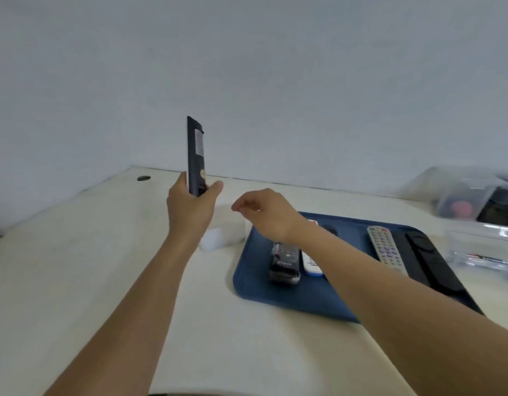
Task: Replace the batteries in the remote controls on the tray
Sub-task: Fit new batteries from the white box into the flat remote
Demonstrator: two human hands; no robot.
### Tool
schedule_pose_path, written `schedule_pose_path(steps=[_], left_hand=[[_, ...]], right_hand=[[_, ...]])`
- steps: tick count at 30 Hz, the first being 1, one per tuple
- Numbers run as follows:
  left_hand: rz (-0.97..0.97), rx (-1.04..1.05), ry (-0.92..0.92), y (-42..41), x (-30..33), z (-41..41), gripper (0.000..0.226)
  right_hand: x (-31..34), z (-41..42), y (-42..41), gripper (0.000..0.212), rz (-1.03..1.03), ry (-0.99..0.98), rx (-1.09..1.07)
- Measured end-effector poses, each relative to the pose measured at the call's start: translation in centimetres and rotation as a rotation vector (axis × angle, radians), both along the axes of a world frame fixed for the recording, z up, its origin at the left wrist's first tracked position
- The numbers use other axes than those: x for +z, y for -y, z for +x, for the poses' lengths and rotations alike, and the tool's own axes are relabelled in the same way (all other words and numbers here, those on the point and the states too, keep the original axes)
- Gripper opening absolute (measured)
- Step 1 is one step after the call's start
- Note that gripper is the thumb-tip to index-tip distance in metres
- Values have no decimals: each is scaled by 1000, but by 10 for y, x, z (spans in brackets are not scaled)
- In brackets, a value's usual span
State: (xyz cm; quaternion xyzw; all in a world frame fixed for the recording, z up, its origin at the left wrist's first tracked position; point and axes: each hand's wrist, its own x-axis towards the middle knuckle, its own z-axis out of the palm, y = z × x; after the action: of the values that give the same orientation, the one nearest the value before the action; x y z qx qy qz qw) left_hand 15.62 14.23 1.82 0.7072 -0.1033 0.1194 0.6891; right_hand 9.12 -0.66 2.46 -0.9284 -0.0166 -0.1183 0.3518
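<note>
My left hand (191, 208) grips the lower end of a slim black remote (196, 155) and holds it upright above the table, its labelled back toward me. My right hand (264, 212) hovers to its right, above a white box (224, 232), fingers curled downward; anything between them is hidden. A blue tray (252, 284) on the table holds a black remote (284, 264), a white remote (311, 264), a grey remote (385, 250) with many buttons and long black remotes (430, 261). My right forearm crosses over the tray.
Clear plastic boxes stand at the right: a lidded one (476, 201) at the back and a smaller one (481, 247) with what look like batteries. The table (75, 252) meets a plain wall behind; a cable hole (143, 178) is at the back left.
</note>
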Motion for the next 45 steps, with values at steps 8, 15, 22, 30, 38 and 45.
schedule_pose_path(steps=[8, 15, 22, 30, 38, 45], left_hand=[[-62, -4, -324, -40, -59, 41, 46], [-101, -207, -270, -38, -66, 46, 57], [30, -150, 124, -34, -60, 27, 65], [-58, -205, 103, -35, -58, 21, 76], [-101, -203, -11, -37, -62, 26, 82], [-139, -212, -37, -35, -62, 27, 80]], right_hand=[[-25, 35, 2, 39, -338, -98, -19], [-26, 20, 9, 18, -444, -33, 45], [-6, -7, 4, 35, -333, 40, -40], [-14, 15, -37, 33, -608, -29, 40], [-20, 49, -48, 28, -711, -85, 10], [-35, 59, -63, 30, -690, -20, -106]])
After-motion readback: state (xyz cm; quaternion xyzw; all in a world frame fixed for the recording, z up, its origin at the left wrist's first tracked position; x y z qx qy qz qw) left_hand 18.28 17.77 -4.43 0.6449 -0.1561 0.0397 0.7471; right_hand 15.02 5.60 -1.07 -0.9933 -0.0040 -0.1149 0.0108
